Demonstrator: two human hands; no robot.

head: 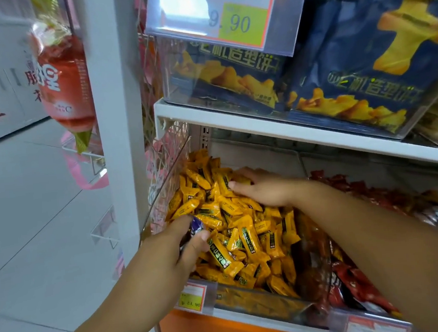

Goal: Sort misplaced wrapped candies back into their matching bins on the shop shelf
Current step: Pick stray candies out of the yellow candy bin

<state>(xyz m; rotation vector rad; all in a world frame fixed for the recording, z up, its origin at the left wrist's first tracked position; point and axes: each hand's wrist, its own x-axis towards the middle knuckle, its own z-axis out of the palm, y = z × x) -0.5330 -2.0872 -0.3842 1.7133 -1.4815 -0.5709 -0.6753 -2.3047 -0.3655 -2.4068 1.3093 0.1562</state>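
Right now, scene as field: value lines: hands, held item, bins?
left hand: pinches a purple-wrapped candy over the yellow candies
right hand: rests on the yellow candies further back; grip unclear
clear bin: full of yellow candies
neighbouring bin: red candies, to the right
upper shelf: dark blue snack bags

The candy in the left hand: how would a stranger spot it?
Look at the lower shelf's leftmost clear bin, full of yellow candies. At its front left, the left hand pinches one candy. Its wrapper is purple and white, all neighbours yellow.
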